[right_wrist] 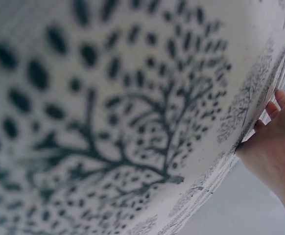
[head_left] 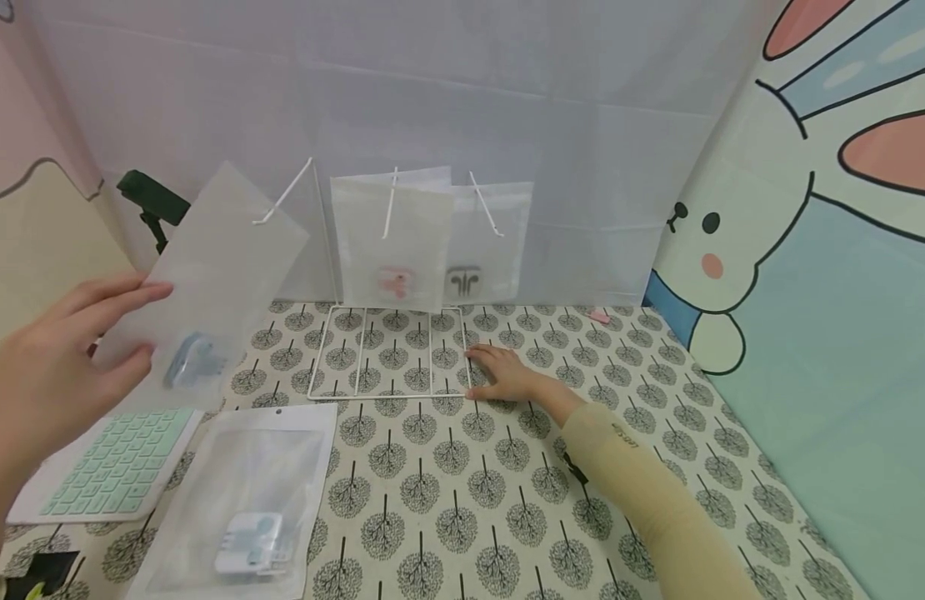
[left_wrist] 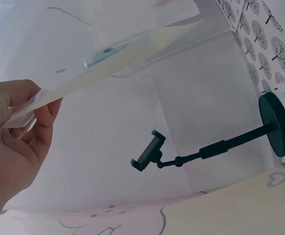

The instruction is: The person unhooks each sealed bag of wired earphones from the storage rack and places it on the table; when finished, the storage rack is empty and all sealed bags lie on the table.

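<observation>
In the head view my left hand [head_left: 72, 358] pinches the edge of a translucent zip bag [head_left: 222, 250] holding a blue earphone case [head_left: 196, 360]. The bag tilts in the air, its upper part at the left prong [head_left: 286, 192] of a white wire rack [head_left: 391, 397]. I cannot tell whether the prong passes through the bag. The left wrist view shows the bag [left_wrist: 132, 56] nearly edge-on between thumb and fingers. My right hand [head_left: 507, 375] lies low on the tablecloth, fingertips touching the right side of the rack's base. Two bags [head_left: 395, 250] with pink and dark earphones hang from the other prongs.
Front left lies another zip bag [head_left: 245, 467] with a white and blue earphone case. Beside it is a mint keyboard [head_left: 121, 462]. A dark green phone stand [head_left: 153, 197] rises behind. A small pink piece [head_left: 599, 317] lies at the back right.
</observation>
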The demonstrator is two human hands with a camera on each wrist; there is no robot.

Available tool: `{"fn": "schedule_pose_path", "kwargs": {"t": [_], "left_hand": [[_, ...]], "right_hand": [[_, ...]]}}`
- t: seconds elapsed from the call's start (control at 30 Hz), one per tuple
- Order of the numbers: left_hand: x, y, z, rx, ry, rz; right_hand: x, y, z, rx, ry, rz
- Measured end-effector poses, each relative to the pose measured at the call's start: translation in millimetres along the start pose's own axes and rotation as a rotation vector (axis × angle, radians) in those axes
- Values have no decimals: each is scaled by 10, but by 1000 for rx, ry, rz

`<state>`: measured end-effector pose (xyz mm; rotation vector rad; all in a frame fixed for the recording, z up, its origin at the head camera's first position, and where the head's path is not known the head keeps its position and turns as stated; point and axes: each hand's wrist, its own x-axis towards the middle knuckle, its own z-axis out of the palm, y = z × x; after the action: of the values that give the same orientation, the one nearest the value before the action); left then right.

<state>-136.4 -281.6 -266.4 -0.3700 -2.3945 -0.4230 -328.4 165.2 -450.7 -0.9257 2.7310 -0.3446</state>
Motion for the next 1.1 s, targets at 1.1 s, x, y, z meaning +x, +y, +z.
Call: {"fn": "schedule_pose_path", "kwargs": {"t": [1.1], "left_hand": [[-622, 118, 72, -404, -69, -233]], "right_hand": [[-11, -4, 5, -2, 19, -16]]}}
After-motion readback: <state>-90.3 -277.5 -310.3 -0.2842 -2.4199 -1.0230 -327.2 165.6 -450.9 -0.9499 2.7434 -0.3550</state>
